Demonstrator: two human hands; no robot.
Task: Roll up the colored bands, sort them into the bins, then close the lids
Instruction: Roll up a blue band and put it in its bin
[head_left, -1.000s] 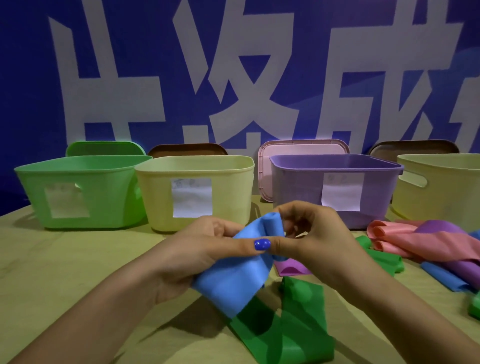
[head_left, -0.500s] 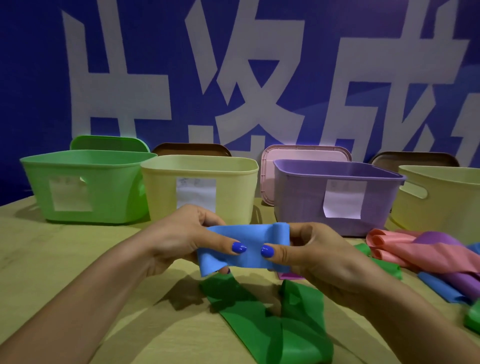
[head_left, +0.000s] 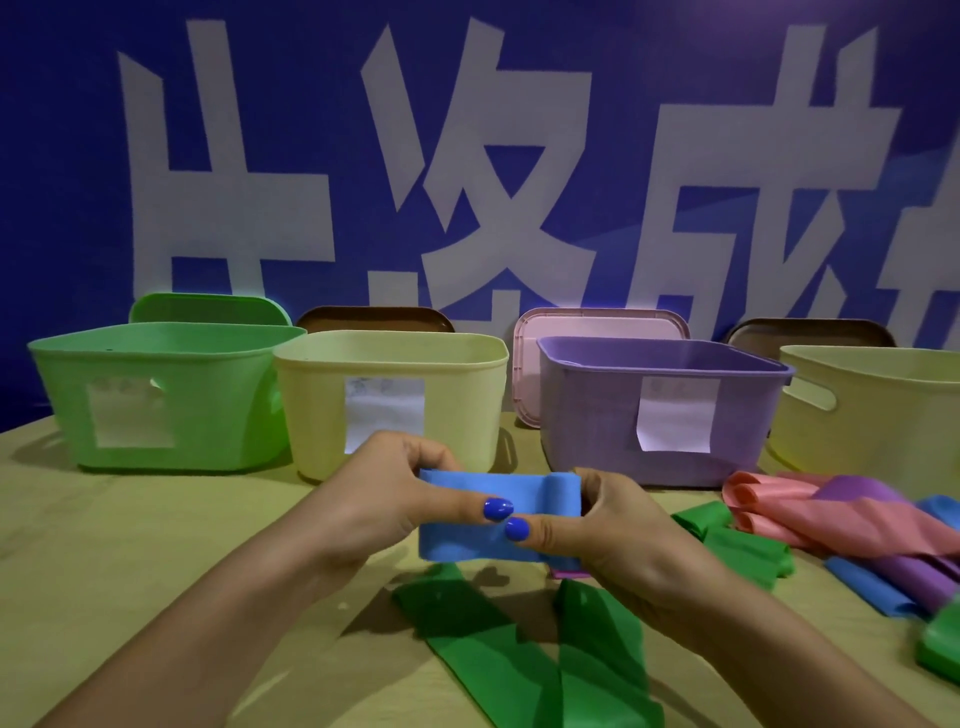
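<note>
Above the bench's near edge, both hands pinch the blue band (head_left: 493, 512) with their fingers, and should roll it tight and even.

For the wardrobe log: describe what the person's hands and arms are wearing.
Both forearms are bare, with no sleeves, watch or bracelet in view. The left hand and right hand each show a thumbnail painted glossy bright blue. No rings or gloves are visible.

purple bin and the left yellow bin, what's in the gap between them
In the head view, a pink lid stands on edge in the gap between the purple bin and the yellow bin, set back behind both; bare table lies in front.
</note>
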